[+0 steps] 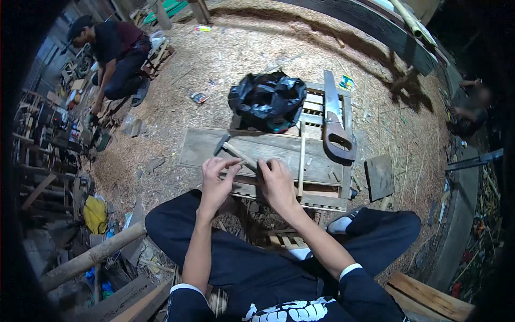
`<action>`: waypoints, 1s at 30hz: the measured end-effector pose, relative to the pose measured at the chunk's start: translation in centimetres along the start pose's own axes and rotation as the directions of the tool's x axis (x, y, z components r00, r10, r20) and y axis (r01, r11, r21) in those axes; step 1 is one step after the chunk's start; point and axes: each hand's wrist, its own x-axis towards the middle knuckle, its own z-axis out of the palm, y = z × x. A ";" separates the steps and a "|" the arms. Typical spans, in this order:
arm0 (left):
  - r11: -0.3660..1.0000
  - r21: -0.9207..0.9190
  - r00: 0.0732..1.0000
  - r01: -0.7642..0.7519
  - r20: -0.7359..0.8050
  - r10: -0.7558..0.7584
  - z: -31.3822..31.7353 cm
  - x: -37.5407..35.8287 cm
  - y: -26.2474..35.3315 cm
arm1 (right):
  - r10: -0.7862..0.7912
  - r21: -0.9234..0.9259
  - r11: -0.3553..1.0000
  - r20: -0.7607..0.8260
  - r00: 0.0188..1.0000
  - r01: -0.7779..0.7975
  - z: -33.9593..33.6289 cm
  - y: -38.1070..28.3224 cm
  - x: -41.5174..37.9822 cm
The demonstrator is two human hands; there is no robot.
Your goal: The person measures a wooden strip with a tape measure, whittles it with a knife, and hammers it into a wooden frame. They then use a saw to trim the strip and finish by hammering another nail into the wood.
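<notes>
Print on three small coloured wrappers, one beyond the bench [199, 97], one near the saw blade [346, 82] and one at the far side [203, 28], is too small to read. One white graphic [289, 311] marks the seated person's dark shirt.

Hands: two. Left hand [217, 185] is raised over the near edge of the bench [201, 153], fingers curled, thumb close to the index finger; whether it grips anything cannot be told. Right hand [280, 185] is beside it, fingers bent downward; its grip is hidden behind the knuckles.

Hammer: one [236, 152]. It is on the left half of the bench top, head toward the far left, handle slanting toward the right hand; contact between them cannot be confirmed.

Handsaw: one [332, 110], on the right side of the bench, blade pointing away, handle near. Wooden strip: one [302, 161], lengthwise between right hand and handsaw. Black plastic bag: one [244, 107], at the far side, crumpled. Square panel: one [379, 177], on the ground, right of the bench.

Other people: two, one crouching at far left [120, 59], one at far right [469, 110].
</notes>
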 end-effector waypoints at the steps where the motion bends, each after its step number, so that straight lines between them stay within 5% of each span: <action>1: 0.998 -0.029 0.998 0.063 0.029 -0.062 -0.4 -0.5 -0.5 | 0.012 0.111 0.994 0.065 0.998 -0.019 -0.4 -0.3 -0.2; 4: 0.987 -0.106 0.992 0.124 0.024 -0.122 -1.0 -1.7 -0.8 | 0.043 0.231 0.972 -0.003 0.999 -0.041 -0.7 -1.5 -0.3; 6: 1.000 0.020 1.000 0.009 -0.027 -0.009 -1.0 -2.1 -0.7 | 0.143 0.254 0.954 0.080 0.986 -0.159 -1.9 -1.6 -0.4; 9: 0.999 -0.031 0.998 0.008 -0.058 -0.009 0.4 -2.2 0.2 | 0.135 0.407 0.912 -0.179 0.975 -0.052 -4.5 -1.1 -1.4; 12: 0.999 -0.039 0.998 -0.037 -0.047 0.036 3.1 -1.8 0.0 | 0.264 0.506 0.835 -0.026 0.964 -0.215 -7.9 -1.5 -3.2; 13: 0.997 -0.029 0.993 -0.074 -0.091 0.071 4.3 -1.6 0.2 | 0.338 0.457 0.829 0.050 0.940 -0.322 -8.5 -1.1 -4.0; 18: 0.988 0.002 0.978 -0.154 -0.144 0.153 8.9 -0.1 0.4 | 0.348 0.427 0.854 -0.048 0.936 -0.296 -7.7 1.3 -7.6; 20: 0.990 0.008 0.982 -0.140 -0.131 0.140 9.9 -0.1 -0.1 | 0.412 0.346 0.844 0.072 0.908 -0.410 -8.7 1.1 -8.1; 23: 0.973 0.127 0.966 -0.191 -0.154 0.209 10.6 -0.3 -0.4 | 0.396 0.316 0.869 0.017 0.918 -0.381 -8.1 1.5 -9.1; 30: 0.980 0.079 0.966 -0.181 -0.170 0.193 10.5 0.3 -0.2 | 0.325 0.270 0.913 -0.029 0.945 -0.306 -6.7 2.7 -8.7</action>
